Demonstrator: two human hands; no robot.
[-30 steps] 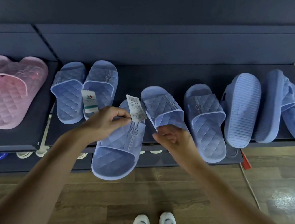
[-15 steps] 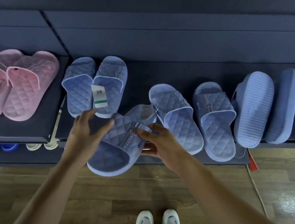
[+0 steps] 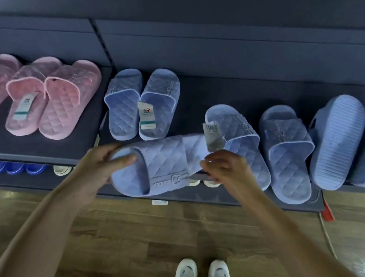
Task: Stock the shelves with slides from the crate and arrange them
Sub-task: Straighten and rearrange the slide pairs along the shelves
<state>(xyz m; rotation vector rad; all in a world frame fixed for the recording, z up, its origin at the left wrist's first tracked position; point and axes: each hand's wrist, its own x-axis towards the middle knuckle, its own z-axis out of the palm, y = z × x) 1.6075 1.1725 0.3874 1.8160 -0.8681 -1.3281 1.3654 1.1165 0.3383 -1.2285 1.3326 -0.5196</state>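
Arranging step: blue slide [image 3: 164,164] held crosswise, gripped at both ends by left hand [image 3: 101,166] and right hand [image 3: 225,167]. Next, likely: toe to be turned toward twelve o'clock.

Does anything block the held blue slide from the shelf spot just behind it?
Nothing visible does. The held slide, in the left hand and right hand, faces bare shelf between the tagged pair and the next slide.
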